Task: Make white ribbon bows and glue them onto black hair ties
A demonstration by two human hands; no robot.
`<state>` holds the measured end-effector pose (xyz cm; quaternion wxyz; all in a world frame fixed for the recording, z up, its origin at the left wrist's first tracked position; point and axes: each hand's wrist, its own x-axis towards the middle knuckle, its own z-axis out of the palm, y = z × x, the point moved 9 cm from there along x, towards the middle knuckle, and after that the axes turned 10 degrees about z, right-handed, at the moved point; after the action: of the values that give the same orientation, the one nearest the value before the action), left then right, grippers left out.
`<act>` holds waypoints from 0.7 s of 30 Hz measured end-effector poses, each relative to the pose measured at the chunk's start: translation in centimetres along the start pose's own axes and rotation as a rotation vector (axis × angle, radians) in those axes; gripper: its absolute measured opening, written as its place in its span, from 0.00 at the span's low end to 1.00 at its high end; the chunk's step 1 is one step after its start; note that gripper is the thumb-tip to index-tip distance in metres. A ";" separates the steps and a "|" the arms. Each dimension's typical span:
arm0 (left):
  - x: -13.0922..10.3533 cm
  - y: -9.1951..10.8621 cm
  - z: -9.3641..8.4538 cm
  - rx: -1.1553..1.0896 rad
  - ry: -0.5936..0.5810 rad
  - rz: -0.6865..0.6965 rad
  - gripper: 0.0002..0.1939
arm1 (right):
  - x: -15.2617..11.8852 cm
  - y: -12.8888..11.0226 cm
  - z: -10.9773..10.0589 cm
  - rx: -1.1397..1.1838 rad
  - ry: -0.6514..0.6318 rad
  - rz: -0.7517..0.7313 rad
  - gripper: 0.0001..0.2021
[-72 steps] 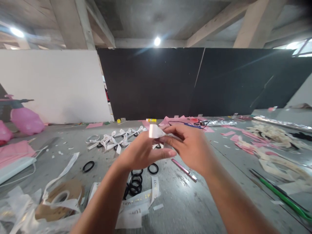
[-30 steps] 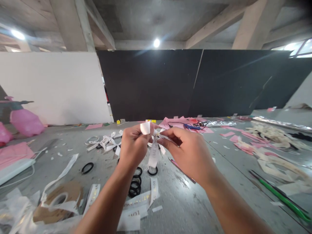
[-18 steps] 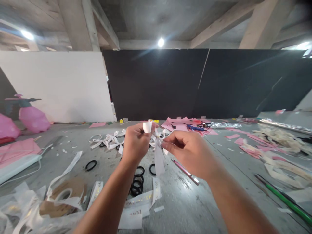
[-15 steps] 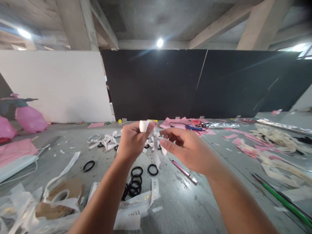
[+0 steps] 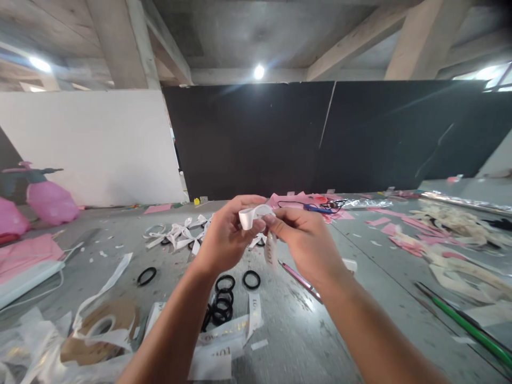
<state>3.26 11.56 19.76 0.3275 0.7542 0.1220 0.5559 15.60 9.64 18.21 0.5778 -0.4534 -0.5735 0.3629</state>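
My left hand (image 5: 230, 229) and my right hand (image 5: 302, 237) meet over the middle of the table, both closed on one white ribbon (image 5: 247, 217). A loop of it stands up at the left fingers, and its printed tail (image 5: 270, 250) hangs below the right fingertips. Whether a ring is inside the folds is hidden by my fingers. Under my hands a single black ring (image 5: 251, 279) lies flat, beside a cluster of black rings (image 5: 222, 306). A pinkish metallic pen (image 5: 298, 278) lies partly behind my right forearm.
White ribbon bows (image 5: 180, 234) are heaped behind my left hand. A ribbon roll on a cardboard core (image 5: 96, 349) sits front left, with printed ribbon strips (image 5: 212, 362) nearby. At right lie green-handled tweezers-like tool (image 5: 468, 322) and cream ribbon scraps (image 5: 460, 224).
My right hand has come in to the left and closed on the ribbon. The ribbon now arcs between both hands, its printed tail turned into view.
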 end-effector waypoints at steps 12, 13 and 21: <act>-0.1 -0.7 0.6 -0.120 0.011 -0.097 0.18 | 0.0 1.1 -0.1 0.185 0.074 0.023 0.08; -0.1 -0.8 0.7 -0.137 0.005 -0.101 0.18 | 0.0 1.3 -0.2 0.220 0.094 0.029 0.08; -0.1 -0.9 0.9 -0.084 -0.027 -0.101 0.18 | 0.5 0.5 -0.4 0.168 0.050 0.013 0.05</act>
<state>4.22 11.84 18.93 0.3881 0.7400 0.1321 0.5332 16.07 10.26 17.93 0.6256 -0.4159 -0.5235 0.4020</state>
